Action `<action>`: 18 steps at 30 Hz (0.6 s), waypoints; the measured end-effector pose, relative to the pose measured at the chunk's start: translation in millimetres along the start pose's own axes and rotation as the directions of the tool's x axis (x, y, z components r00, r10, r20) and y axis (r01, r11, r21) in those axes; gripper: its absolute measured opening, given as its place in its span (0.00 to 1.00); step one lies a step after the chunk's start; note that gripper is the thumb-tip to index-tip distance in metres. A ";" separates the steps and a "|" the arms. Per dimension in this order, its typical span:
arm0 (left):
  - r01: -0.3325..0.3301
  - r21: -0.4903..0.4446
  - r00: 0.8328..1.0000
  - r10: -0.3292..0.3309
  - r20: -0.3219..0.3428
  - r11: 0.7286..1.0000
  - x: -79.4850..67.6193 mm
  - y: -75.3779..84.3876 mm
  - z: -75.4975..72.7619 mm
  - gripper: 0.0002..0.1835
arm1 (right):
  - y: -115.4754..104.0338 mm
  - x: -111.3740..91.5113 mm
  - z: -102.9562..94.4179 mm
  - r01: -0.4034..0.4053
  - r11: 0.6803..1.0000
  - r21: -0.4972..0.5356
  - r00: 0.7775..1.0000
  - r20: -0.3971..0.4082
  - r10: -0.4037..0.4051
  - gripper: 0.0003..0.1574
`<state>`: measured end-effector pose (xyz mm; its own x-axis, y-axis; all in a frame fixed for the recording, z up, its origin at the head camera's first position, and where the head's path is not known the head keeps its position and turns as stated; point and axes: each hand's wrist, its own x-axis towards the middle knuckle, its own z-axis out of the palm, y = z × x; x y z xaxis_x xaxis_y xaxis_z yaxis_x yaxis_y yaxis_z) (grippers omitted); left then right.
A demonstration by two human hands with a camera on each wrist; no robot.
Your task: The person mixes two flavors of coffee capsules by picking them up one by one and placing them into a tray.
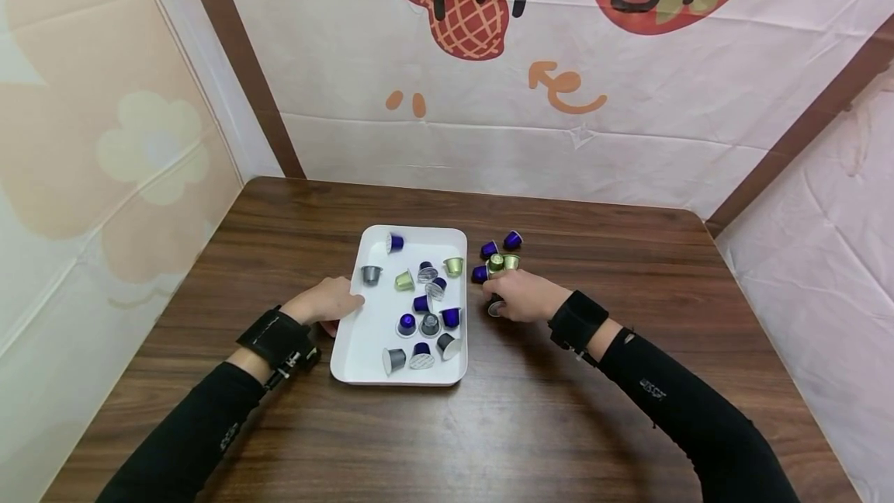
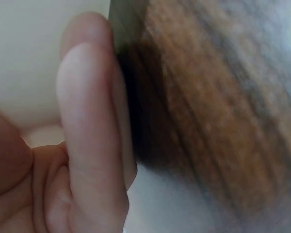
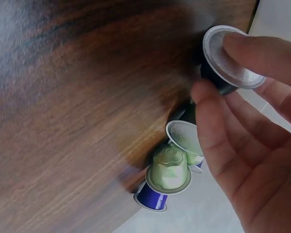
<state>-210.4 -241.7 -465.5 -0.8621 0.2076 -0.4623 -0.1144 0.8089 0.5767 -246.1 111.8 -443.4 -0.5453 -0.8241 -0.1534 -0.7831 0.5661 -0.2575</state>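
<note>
A white tray [image 1: 370, 332] lies on the table with several coffee capsules on it in blue, grey and pale green. My left hand [image 1: 324, 301] grips the tray's left edge, thumb over the rim; in the left wrist view its fingers [image 2: 89, 111] are close up and blurred. Right of the tray, my right hand [image 1: 524, 295] pinches a dark coffee capsule [image 3: 223, 51], thumb on its silvery lid and fingers at its side. Beyond that hand lie loose capsules, including a green capsule [image 3: 169, 167] and a blue capsule [image 1: 513, 239]. The hand partly hides this group.
The brown wooden table [image 1: 594, 425] reaches out around the tray. Behind it hangs a printed white cloth [image 1: 335, 45], and further cloth panels close off the left and right sides.
</note>
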 end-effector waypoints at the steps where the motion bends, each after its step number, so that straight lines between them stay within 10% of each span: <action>1: -0.009 -0.003 1.000 0.009 0.003 1.000 -0.2 -0.1 0.1 0.15 | -0.2 0.0 0.6 0.008 1.000 -0.005 1.000 0.001 -0.008 0.10; 18: -0.016 0.003 1.000 0.016 0.012 1.000 0.8 0.5 -0.1 0.15 | -14.9 -0.1 -24.1 0.008 1.000 0.007 0.999 -0.041 -0.008 0.12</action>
<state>-211.2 -241.2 -465.6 -0.8579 0.2273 -0.4607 -0.0988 0.8070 0.5822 -241.5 104.0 -416.6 -0.5506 -0.8272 -0.1123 -0.7856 0.5590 -0.2652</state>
